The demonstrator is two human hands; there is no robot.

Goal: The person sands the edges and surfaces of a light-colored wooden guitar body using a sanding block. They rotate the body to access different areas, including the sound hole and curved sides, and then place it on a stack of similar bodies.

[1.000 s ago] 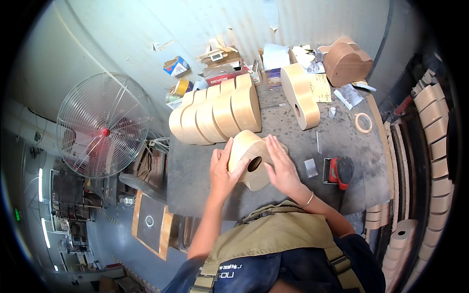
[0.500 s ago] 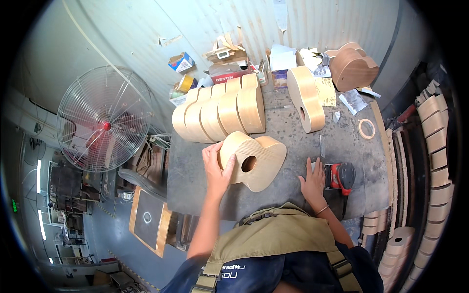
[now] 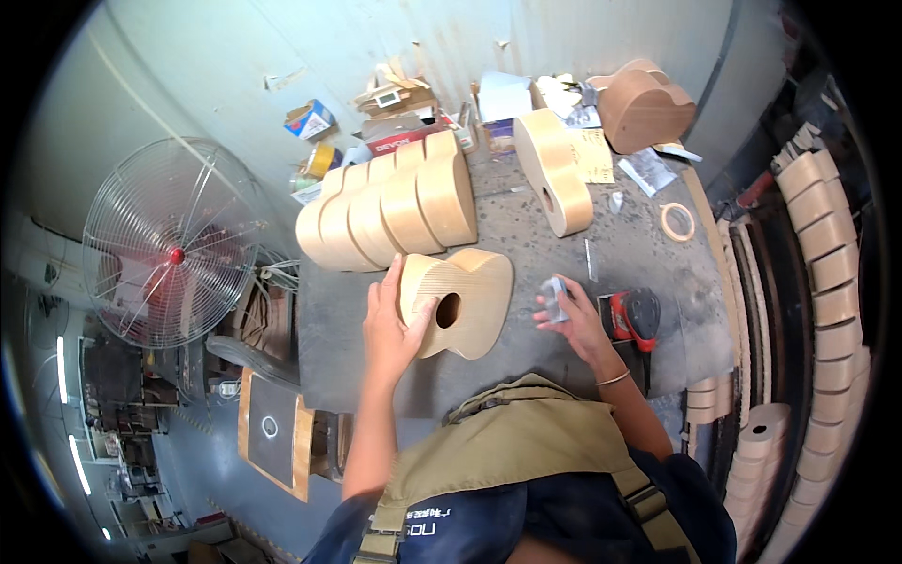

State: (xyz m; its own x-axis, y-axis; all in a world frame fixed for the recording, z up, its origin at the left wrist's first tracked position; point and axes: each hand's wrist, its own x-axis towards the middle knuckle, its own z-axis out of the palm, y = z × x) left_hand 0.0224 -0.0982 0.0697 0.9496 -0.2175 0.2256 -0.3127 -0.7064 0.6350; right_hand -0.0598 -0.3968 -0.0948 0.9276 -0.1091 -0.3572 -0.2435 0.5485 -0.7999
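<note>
A pale wooden ukulele body (image 3: 477,299) with a round sound hole lies near the front of the grey bench. My left hand (image 3: 393,324) grips its left end, thumb over the top face and fingers along the side. To the right, above the bench, my right hand (image 3: 584,324) is closed round a small grey piece (image 3: 556,299); it looks like a folded pad or sandpaper, but its exact kind is unclear. Beside that hand rests a red and black power sander (image 3: 635,318). A thin metal ruler (image 3: 590,260) lies just beyond.
A row of several pale bodies (image 3: 385,207) stands at the back left of the bench (image 3: 352,371). Another body (image 3: 552,174) leans upright behind, and darker ones (image 3: 646,108) sit far right. A tape roll (image 3: 676,222) lies near the right edge. A large fan (image 3: 177,256) stands left.
My right hand has lifted off the bench and turned, now holding the small grey piece. My left hand keeps its hold on the ukulele body. The whole view has shifted slightly.
</note>
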